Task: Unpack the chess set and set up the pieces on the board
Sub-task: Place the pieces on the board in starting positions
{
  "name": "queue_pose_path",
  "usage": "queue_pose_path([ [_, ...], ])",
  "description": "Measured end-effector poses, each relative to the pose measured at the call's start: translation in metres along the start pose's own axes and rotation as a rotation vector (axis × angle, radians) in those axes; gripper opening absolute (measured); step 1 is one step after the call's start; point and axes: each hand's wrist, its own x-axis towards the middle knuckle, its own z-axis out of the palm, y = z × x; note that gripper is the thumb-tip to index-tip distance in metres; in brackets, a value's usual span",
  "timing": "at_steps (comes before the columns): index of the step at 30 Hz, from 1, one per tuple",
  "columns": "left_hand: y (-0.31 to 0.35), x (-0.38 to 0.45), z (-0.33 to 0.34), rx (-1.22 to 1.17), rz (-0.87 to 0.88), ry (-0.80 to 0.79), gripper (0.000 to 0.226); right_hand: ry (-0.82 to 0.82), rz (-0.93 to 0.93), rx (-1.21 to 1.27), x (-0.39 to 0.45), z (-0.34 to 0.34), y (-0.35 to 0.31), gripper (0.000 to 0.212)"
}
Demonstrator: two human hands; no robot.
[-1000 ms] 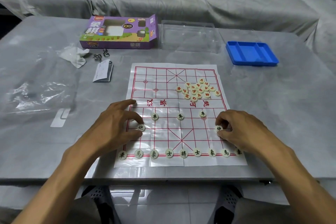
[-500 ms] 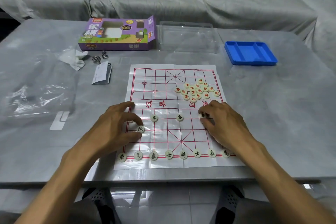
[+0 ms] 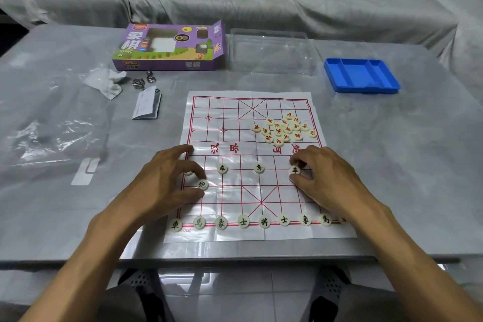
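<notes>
The white plastic board (image 3: 235, 112) with a red grid lies flat at the table's centre. A row of black-lettered discs (image 3: 264, 221) runs along its near edge. Two black pawns (image 3: 222, 168) (image 3: 259, 167) stand higher up. Several red-lettered discs (image 3: 285, 128) sit heaped at the board's far right. My left hand (image 3: 167, 178) rests on the board's left edge, thumb and a finger touching either side of the black cannon disc (image 3: 202, 184). My right hand (image 3: 329, 178) pinches the third black pawn (image 3: 294, 170) between thumb and forefinger and hides the board beneath it.
Behind the board are a purple game box (image 3: 170, 47), a clear plastic case (image 3: 271, 52) and a blue tray (image 3: 360, 76). To the left lie a folded leaflet (image 3: 147, 106), metal rings (image 3: 142, 81), crumpled tissue (image 3: 107, 82) and a plastic bag (image 3: 52, 133).
My right hand left the right-hand cannon disc, moved up and left, and now grips the rightmost black pawn. My left hand stayed on the left cannon disc.
</notes>
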Motion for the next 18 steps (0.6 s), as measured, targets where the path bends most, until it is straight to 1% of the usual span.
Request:
queue_pose_path([
  [3,-0.002,0.001,-0.001,-0.020,-0.022,-0.028,0.041,0.049,0.075,0.060,0.000,-0.021,0.010,0.036],
  [6,0.000,0.003,-0.001,0.002,-0.021,-0.034,0.039,0.115,0.199,0.070,-0.002,-0.044,0.030,0.031],
  [9,0.002,0.004,0.000,0.003,-0.023,-0.032,0.032,0.084,0.268,0.035,-0.006,-0.047,0.045,0.026],
  [13,0.001,0.004,0.000,0.002,-0.013,-0.028,0.035,0.022,0.195,0.020,-0.007,-0.033,0.039,0.027],
  [15,0.002,0.004,0.000,0.009,-0.022,-0.031,0.041,0.033,0.125,0.015,-0.007,-0.024,0.031,0.031],
  [18,0.003,0.004,0.000,0.017,-0.019,-0.029,0.043,0.044,0.045,0.023,-0.006,-0.012,0.019,0.036],
])
